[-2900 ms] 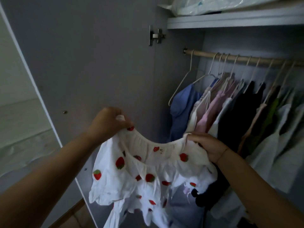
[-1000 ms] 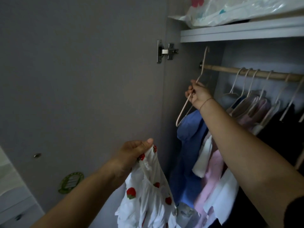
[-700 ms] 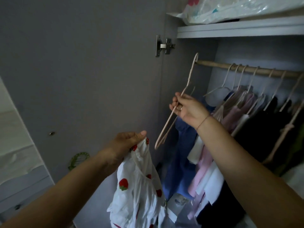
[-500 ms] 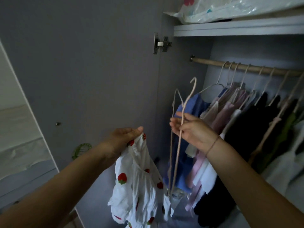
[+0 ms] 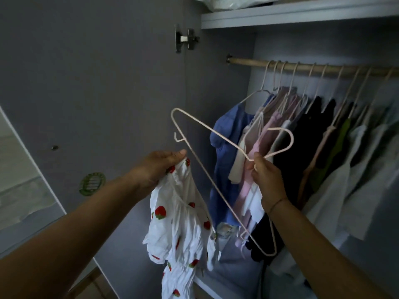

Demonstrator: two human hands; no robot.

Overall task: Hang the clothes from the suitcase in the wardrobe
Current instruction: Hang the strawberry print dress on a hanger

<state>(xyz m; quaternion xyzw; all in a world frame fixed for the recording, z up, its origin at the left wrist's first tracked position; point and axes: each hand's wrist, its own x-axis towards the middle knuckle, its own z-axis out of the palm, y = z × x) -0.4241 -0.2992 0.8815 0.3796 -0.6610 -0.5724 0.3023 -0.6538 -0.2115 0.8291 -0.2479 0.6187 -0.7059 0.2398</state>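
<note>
My right hand (image 5: 266, 182) no longer shares the top (image 5: 183, 223). It has been up to the rail (image 5: 248, 61), lifted the end hanger (image 5: 216, 134) off and brought it down. I now hold it by the neck, hook pointing right, its wire just beside the top, which hangs bunched from my left hand (image 5: 159, 167) alone instead of spread.

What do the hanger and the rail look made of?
Hanger: thin bent wire, probably metal under a pale pink matte coating; the slim, even outline suggests it. Rail: likely bare wood, as it is tan, dull and round.
</note>
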